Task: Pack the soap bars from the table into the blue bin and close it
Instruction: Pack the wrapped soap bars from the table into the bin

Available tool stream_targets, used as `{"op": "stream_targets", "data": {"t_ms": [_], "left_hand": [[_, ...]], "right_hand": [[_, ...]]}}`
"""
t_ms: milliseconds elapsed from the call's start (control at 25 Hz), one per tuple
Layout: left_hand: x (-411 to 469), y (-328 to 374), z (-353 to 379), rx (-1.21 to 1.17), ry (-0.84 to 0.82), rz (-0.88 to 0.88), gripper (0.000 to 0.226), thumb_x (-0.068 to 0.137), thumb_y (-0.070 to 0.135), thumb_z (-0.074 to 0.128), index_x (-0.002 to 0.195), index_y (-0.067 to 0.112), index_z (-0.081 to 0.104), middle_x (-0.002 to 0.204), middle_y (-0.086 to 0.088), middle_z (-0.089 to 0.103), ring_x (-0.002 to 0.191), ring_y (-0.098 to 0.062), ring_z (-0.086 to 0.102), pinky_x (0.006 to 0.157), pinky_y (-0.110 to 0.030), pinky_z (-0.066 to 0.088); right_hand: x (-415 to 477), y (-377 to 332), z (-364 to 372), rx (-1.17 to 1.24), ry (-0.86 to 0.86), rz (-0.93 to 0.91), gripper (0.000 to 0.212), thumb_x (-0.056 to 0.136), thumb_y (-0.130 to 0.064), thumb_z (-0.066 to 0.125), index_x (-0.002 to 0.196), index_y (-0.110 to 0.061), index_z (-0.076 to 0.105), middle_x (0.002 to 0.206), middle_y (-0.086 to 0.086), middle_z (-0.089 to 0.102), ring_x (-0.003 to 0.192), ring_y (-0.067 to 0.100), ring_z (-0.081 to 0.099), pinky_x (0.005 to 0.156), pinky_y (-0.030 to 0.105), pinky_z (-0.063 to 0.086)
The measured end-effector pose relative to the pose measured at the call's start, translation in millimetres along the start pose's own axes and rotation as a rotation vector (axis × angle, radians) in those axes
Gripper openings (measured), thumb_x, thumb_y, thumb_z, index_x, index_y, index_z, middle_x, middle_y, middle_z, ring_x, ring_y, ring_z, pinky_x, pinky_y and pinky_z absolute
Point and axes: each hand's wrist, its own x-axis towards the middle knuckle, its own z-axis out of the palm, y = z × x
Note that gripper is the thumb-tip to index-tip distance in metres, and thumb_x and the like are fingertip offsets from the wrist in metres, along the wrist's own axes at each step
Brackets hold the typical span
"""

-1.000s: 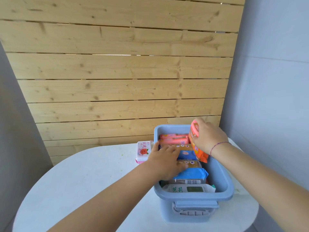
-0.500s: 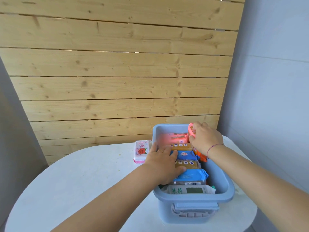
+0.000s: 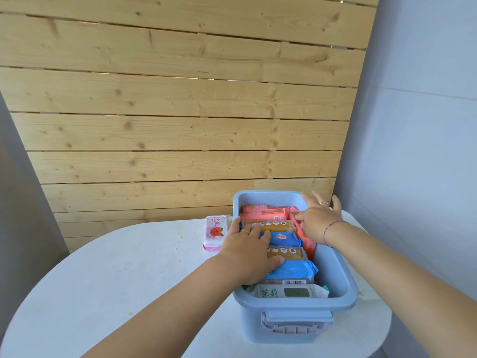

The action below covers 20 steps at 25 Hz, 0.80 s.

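The blue bin [image 3: 338, 275] stands lidless on the white table [image 3: 116, 280], at its right. Several wrapped soap bars fill it in a row: pink at the back, brown and blue [image 3: 290, 272] in the middle, a white-green one [image 3: 286, 291] at the front. An orange soap packet [image 3: 305, 241] stands on edge along the right wall. My left hand [image 3: 247, 254] lies flat on the left ends of the row, fingers apart. My right hand [image 3: 318, 219] is spread over the bin's back right corner, thumb on the orange packet. A pink rose soap bar [image 3: 215, 229] lies on the table left of the bin.
A wooden slat wall [image 3: 180, 138] rises just behind the table. A grey-blue wall [image 3: 418, 151] closes the right side. The bin's front carries a grey latch handle [image 3: 296, 325]. The table's rounded edge runs near the bin on the right and front.
My right hand has pushed the orange packet down into the bin along the right wall and opened its fingers. My left hand has stayed on the row of bars.
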Motion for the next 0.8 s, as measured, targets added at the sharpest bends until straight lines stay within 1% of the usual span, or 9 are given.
{"op": "stream_targets", "data": {"t_ms": [80,160,200,280,360,440,480,600,800], "left_hand": [[-2,-8,-2,-0.306,0.104,0.073,0.054,0.091,0.056,0.034,0.132,0.023,0.048,0.146,0.0,0.043,0.138,-0.016,0.033,0.12,-0.047,0.007],[-3,-27,-1,-0.839,0.347,0.043,0.031,0.092,0.038,0.049,0.118,0.027,0.06,0.133,0.009,0.053,0.124,-0.008,0.046,0.114,-0.032,0.026],[-1,-41,3,-1.02,0.513,-0.087,0.03,0.092,0.026,0.051,0.12,0.024,0.06,0.132,0.009,0.052,0.122,-0.009,0.047,0.106,-0.025,0.032],[7,-70,20,-0.98,0.714,-0.432,0.04,0.09,0.011,0.049,0.129,0.017,0.053,0.14,-0.001,0.046,0.127,-0.021,0.044,0.099,-0.027,0.036],[19,-92,41,-0.795,0.526,-0.602,0.052,0.089,0.018,0.05,0.14,0.019,0.039,0.151,-0.007,0.032,0.137,-0.03,0.032,0.109,-0.04,0.031],[34,-97,58,-0.687,0.29,-0.591,0.063,0.088,0.032,0.052,0.145,0.026,0.028,0.158,-0.008,0.018,0.143,-0.031,0.019,0.114,-0.045,0.022],[41,-96,63,-0.653,0.219,-0.554,0.065,0.087,0.039,0.05,0.146,0.029,0.025,0.159,-0.007,0.013,0.145,-0.03,0.015,0.115,-0.046,0.019],[62,-90,74,-0.528,0.08,-0.462,0.067,0.083,0.049,0.039,0.146,0.03,0.026,0.159,-0.006,0.01,0.145,-0.03,0.013,0.115,-0.045,0.016],[74,-81,88,-0.453,0.128,-0.517,0.043,0.088,0.027,0.045,0.129,0.018,0.037,0.14,-0.006,0.03,0.119,-0.032,0.047,0.094,-0.042,0.04]], "right_hand": [[-7,0,-1,0.064,0.024,0.0,0.056,0.089,-0.008,0.042,0.134,-0.041,0.046,0.161,0.0,-0.006,0.147,0.024,-0.014,0.114,0.055,-0.012],[-20,-2,-3,0.19,0.149,-0.023,0.038,0.095,-0.023,0.038,0.128,-0.038,0.052,0.161,0.001,0.001,0.147,0.022,-0.007,0.116,0.052,-0.007],[-29,-4,-3,0.251,0.232,-0.055,0.036,0.096,-0.031,0.035,0.127,-0.036,0.052,0.16,0.001,0.006,0.147,0.021,-0.002,0.117,0.049,-0.003],[-50,-14,-3,0.37,0.309,-0.177,0.045,0.091,-0.047,0.029,0.131,-0.037,0.048,0.158,-0.001,0.016,0.146,0.019,0.009,0.118,0.042,0.006],[-69,-25,-2,0.488,0.216,-0.319,0.06,0.085,-0.066,0.026,0.137,-0.039,0.041,0.156,-0.007,0.021,0.146,0.016,0.013,0.119,0.037,0.01],[-79,-31,2,0.528,0.093,-0.397,0.083,0.071,-0.081,0.017,0.14,-0.038,0.036,0.155,-0.012,0.021,0.146,0.01,0.01,0.12,0.034,0.008],[-80,-32,4,0.521,0.051,-0.4,0.086,0.068,-0.079,0.014,0.141,-0.038,0.035,0.156,-0.013,0.021,0.146,0.008,0.009,0.12,0.033,0.007],[-79,-33,9,0.515,-0.027,-0.399,0.076,0.076,-0.071,0.018,0.142,-0.037,0.034,0.156,-0.013,0.02,0.145,0.005,0.011,0.12,0.033,0.006],[-78,-34,10,0.493,-0.061,-0.401,0.045,0.096,-0.049,0.032,0.14,-0.04,0.035,0.156,-0.016,0.017,0.144,0.007,0.011,0.117,0.032,0.0]]}}
